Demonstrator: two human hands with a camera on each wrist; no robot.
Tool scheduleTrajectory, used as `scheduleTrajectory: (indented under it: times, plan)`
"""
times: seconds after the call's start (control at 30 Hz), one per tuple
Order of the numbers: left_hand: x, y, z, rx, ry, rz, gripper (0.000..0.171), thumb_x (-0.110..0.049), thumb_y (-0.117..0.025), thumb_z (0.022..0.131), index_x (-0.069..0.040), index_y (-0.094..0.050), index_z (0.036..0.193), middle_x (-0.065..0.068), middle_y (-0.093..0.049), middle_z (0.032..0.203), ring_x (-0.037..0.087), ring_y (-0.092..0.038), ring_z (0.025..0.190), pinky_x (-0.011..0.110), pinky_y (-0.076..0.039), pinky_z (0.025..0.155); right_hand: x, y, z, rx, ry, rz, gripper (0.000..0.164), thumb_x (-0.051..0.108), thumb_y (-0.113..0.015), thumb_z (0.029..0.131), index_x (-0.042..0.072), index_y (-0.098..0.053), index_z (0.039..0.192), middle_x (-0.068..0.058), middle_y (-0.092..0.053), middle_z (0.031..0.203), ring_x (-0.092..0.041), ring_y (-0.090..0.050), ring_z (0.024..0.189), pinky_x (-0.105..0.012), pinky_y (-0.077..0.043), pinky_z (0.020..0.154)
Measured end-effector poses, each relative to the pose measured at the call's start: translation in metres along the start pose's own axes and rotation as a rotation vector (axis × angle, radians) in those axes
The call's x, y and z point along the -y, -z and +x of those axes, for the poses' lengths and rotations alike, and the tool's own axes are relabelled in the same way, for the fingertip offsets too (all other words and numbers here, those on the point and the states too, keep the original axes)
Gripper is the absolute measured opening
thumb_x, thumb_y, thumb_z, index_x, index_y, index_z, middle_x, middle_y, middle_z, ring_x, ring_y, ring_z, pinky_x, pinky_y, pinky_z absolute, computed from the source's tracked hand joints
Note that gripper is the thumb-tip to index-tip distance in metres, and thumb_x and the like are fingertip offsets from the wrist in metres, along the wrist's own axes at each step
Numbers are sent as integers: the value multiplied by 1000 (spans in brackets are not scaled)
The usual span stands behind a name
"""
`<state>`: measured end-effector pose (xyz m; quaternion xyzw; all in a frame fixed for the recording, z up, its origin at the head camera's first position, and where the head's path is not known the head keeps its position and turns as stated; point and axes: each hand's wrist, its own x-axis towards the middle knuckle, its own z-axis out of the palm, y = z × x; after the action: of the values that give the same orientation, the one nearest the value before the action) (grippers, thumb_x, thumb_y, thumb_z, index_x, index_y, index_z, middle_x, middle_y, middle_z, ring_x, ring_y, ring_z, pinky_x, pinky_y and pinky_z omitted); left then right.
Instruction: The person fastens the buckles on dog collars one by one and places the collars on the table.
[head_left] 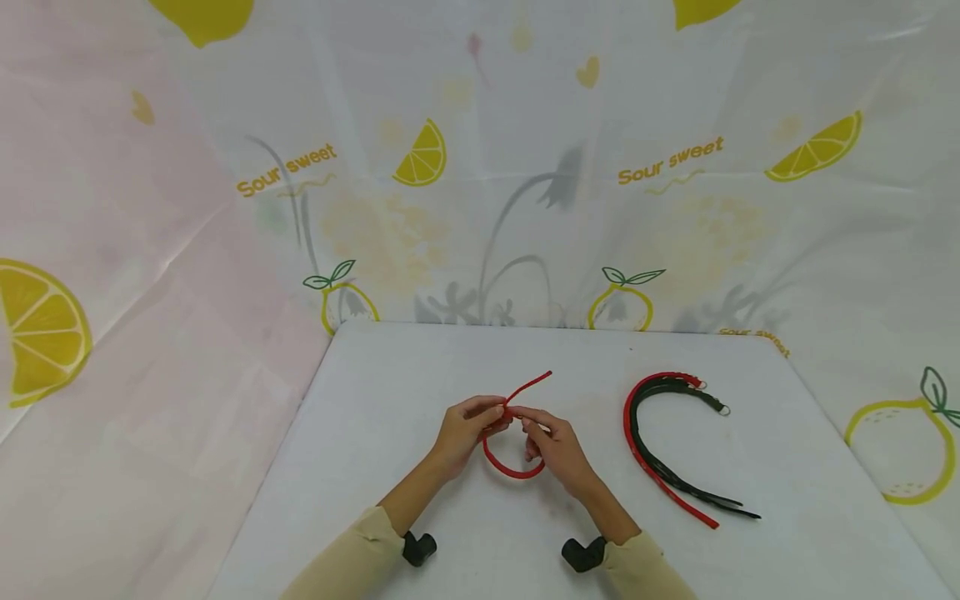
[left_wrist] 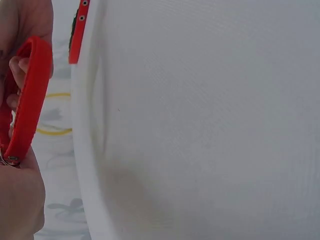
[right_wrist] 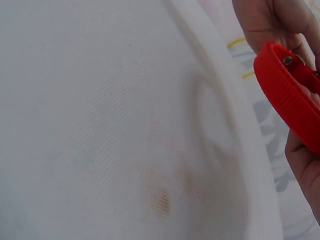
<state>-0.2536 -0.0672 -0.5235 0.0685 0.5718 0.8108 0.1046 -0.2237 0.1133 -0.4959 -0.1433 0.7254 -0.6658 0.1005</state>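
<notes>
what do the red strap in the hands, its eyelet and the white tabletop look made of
Red strap: probably woven synthetic webbing, mostly matte, going by the fine ribbing on its face.

Eyelet: likely metal, with a dull silvery rim round its hole.

White tabletop: matte and faintly textured; perhaps plastic, though a cloth cover is possible.

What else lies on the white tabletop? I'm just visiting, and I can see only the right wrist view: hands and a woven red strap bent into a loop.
Observer: In the head view, a slim curved red strap lies alongside curved dark straps, off to the right of the right hand.
Visitor: Does my looped strap have a loose end?
Observer: Yes, a slender red end sticks out beyond both hands, pointing away from the person.
</notes>
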Motion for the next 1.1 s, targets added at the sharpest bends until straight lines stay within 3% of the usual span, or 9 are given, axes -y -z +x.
scheduleTrajectory:
  times: [0.3,0.6,0.83,1.1]
  plan:
    - [5,2,0,17,47,5,31,-15,-61,82,3,-57,107,20,-60,100,31,-60,90,38,-46,77,-5,2,0,56,-39,112,30,12,-38,94,5,-50,120,-30,-27,66,-22,-29,50,-24,-32,44]
    - [4,-2,1,-19,-12,18,31,-17,-62,81,2,-59,105,19,-58,100,29,-60,90,36,-47,77,-4,1,1,3,-26,137,28,13,-40,93,6,-52,118,-28,-28,64,-21,-30,49,-23,-32,43]
    - [5,-5,2,-55,-42,6,31,-17,-62,80,3,-59,104,19,-58,98,30,-61,88,36,-48,76,-3,3,3,33,-14,136,29,12,-40,93,4,-51,119,-27,-27,62,-22,-28,48,-23,-30,41]
    - [7,-2,2,10,-33,56,29,-17,-61,81,1,-60,104,19,-60,97,30,-61,87,37,-48,75,-21,7,7,40,-34,180,30,18,-43,92,5,-53,118,-21,-28,61,-18,-28,47,-23,-30,41]
